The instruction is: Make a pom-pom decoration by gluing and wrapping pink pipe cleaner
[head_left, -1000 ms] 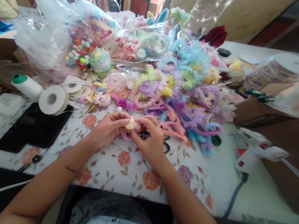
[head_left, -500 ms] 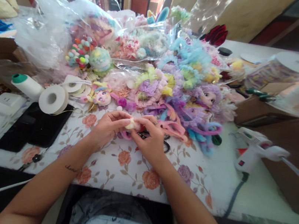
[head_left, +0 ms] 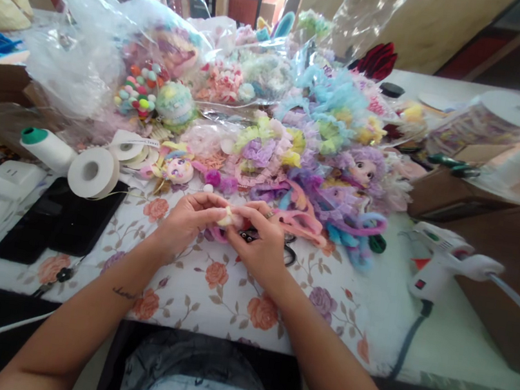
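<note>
In the head view, the left hand [head_left: 187, 222] and the right hand [head_left: 262, 236] meet over the near middle of the table [head_left: 385, 305], above a floral cloth [head_left: 236, 286]. Both grips are pinched together on a small pale yellow piece [head_left: 226, 218], which sits between the two sets of fingertips; it is too small and blurred for me to say what it is. A black loop [head_left: 290, 256] shows just right of the right hand, and a pink band [head_left: 217, 235] lies under the fingers. Beyond the hands, a doll head with yellow hair [head_left: 179, 170] lies to the left and a purple-haired doll [head_left: 362, 170] to the right, in front of a heap of pastel ruffles [head_left: 266, 150]. Behind them, on the far left, spread crumpled clear plastic bags [head_left: 77, 63] and a cluster of pompoms [head_left: 139, 92]. On the near left, a white roll [head_left: 93, 173] stands beside a thread cone [head_left: 49, 150], with dark flat devices [head_left: 48, 222] nearer. Over on the right, a white glue gun [head_left: 438, 261] stands beside a brown box [head_left: 516, 279].
</note>
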Tool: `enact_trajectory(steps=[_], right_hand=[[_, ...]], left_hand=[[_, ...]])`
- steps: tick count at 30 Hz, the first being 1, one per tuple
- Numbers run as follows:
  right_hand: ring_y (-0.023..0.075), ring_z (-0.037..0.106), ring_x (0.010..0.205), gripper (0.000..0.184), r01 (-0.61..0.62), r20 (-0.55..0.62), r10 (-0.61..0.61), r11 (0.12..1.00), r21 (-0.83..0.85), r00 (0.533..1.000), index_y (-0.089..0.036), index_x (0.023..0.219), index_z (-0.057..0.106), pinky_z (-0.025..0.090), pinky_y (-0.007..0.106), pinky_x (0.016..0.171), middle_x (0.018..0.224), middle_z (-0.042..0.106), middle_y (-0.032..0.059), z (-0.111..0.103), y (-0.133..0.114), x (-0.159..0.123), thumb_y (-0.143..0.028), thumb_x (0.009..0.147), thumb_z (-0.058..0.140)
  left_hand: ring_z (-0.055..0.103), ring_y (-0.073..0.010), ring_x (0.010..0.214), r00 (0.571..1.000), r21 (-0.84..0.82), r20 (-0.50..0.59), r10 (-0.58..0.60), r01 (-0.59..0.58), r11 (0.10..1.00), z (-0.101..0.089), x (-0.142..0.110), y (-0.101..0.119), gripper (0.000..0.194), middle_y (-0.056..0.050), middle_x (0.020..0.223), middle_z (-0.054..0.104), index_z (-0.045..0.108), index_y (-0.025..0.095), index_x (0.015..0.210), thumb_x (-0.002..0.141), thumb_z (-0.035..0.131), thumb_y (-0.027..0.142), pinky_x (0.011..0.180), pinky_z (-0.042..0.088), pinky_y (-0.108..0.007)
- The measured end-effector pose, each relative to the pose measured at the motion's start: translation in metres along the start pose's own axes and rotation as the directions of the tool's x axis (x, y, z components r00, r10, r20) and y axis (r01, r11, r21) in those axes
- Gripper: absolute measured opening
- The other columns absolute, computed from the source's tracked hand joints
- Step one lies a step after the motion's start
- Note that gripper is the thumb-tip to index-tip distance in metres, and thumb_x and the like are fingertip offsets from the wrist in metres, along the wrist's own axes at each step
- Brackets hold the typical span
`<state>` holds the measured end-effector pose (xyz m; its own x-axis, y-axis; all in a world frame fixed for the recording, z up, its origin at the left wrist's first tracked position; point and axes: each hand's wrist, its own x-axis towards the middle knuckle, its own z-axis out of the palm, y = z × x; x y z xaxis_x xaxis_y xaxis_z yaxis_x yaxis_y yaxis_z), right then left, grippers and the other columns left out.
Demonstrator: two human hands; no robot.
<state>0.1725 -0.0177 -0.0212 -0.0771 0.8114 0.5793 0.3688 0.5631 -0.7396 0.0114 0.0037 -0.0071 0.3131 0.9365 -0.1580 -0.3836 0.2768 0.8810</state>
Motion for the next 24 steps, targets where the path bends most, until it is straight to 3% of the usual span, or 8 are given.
enact_trajectory(steps=[8,13,21,24], right_hand=[[0.0176,0.06,0.082,0.02,0.0,0.043,0.001,1.0,-0.027,0.999,-0.021,0.095,0.063,0.051,0.03,0.071,0.092,0.059,0.0047,-0.005,-0.001,0.002,-0.011,0.077,0.062],[0.0178,0.061,0.077,0.021,0.039,0.091,-0.031,0.996,-0.086,0.995,-0.023,0.097,0.065,0.052,0.032,0.072,0.085,0.062,0.0029,-0.004,0.003,0.001,-0.012,0.079,0.063],[0.0188,0.066,0.08,0.019,-0.011,0.094,0.013,1.0,-0.022,0.995,-0.022,0.101,0.071,0.054,0.032,0.073,0.088,0.071,0.0043,-0.01,0.002,0.005,-0.018,0.083,0.07],[0.0179,0.066,0.078,0.016,0.042,0.069,-0.04,0.999,-0.024,0.997,-0.023,0.1,0.074,0.055,0.032,0.072,0.087,0.072,0.0045,-0.012,0.002,0.006,-0.019,0.085,0.069]], left_hand=[[0.07,-0.0168,0.07,0.997,-0.017,0.064,-0.053,0.054,0.998,-0.006,0.003,0.002,0.034,-0.007,0.077,0.074,0.075,0.012,0.085,0.079,0.074,0.045,0.065,0.057,-0.026],[0.068,-0.0147,0.065,0.994,0.05,0.061,-0.086,0.083,0.995,-0.009,0.002,0.004,0.02,-0.004,0.074,0.072,0.073,0.014,0.086,0.074,0.08,0.028,0.061,0.057,-0.025],[0.066,-0.014,0.062,0.996,-0.015,0.063,-0.071,0.072,0.997,-0.008,0.002,0.005,0.014,-0.004,0.074,0.071,0.072,0.013,0.087,0.075,0.077,0.019,0.059,0.059,-0.026],[0.066,-0.0136,0.064,0.994,-0.042,0.066,-0.082,0.085,0.996,-0.009,0.002,0.006,0.013,-0.004,0.074,0.07,0.073,0.013,0.086,0.074,0.077,0.018,0.06,0.058,-0.025]])
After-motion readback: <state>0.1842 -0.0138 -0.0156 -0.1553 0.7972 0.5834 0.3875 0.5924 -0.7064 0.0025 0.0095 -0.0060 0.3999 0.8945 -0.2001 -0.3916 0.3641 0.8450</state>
